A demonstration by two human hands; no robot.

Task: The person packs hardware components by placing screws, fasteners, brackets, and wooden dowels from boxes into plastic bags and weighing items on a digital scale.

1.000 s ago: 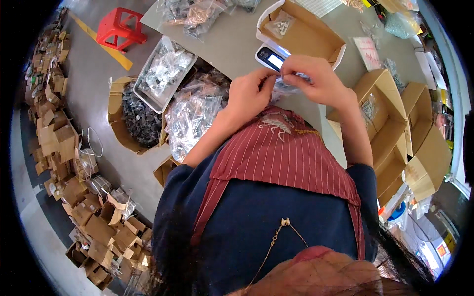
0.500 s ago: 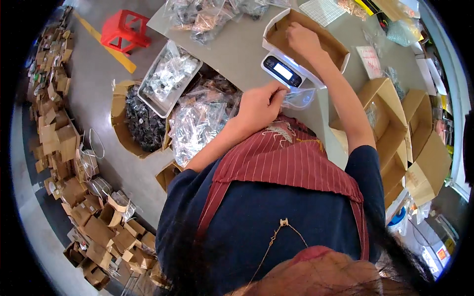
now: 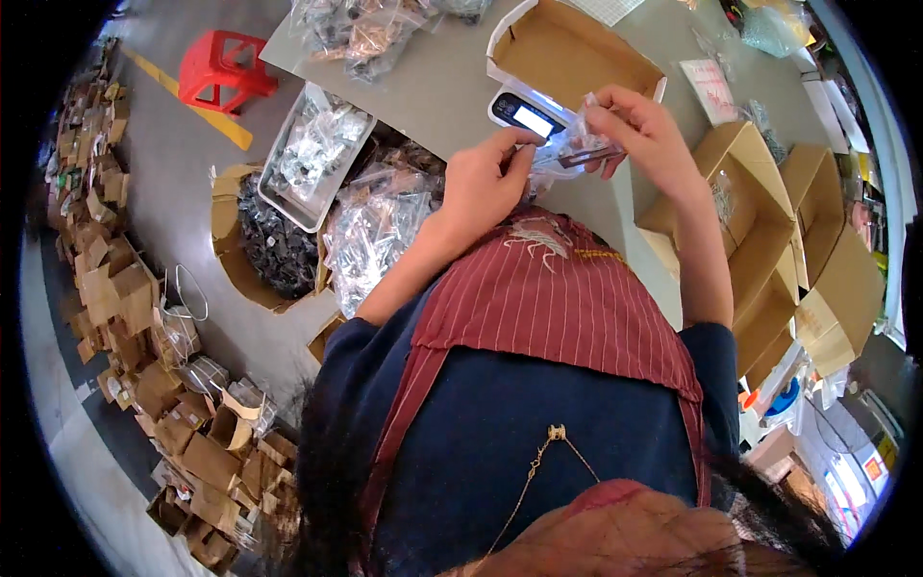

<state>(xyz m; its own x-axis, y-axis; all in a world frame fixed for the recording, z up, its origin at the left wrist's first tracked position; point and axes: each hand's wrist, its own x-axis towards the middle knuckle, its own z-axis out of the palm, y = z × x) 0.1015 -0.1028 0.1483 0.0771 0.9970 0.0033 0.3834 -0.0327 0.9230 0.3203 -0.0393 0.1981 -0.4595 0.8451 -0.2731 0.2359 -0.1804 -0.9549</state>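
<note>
My left hand [image 3: 481, 185] pinches the edge of a clear plastic bag [image 3: 550, 165] just in front of a white scale [image 3: 500, 108] with a lit display. My right hand [image 3: 649, 142] is closed on a small clear packet [image 3: 579, 127] at the bag's right side. A dark reddish-brown strip [image 3: 591, 155] shows by its fingers; whether it lies inside the packet cannot be made out. Behind the scale stands a shallow cardboard tray [image 3: 567, 56], brown inside with white outer walls.
Left of me, a metal tray [image 3: 306, 213] of bagged parts rests by a carton of black pieces [image 3: 279, 245] and heaped clear bags [image 3: 370, 226]. Open cartons [image 3: 740, 183] stand at right. More bags [image 3: 375, 38] lie on the grey table [image 3: 423, 101]; a red stool [image 3: 223, 69] stands beyond.
My right hand has come out of the cardboard tray, back toward me, and now holds a packet at the clear bag. My left hand keeps its pinch on the bag.
</note>
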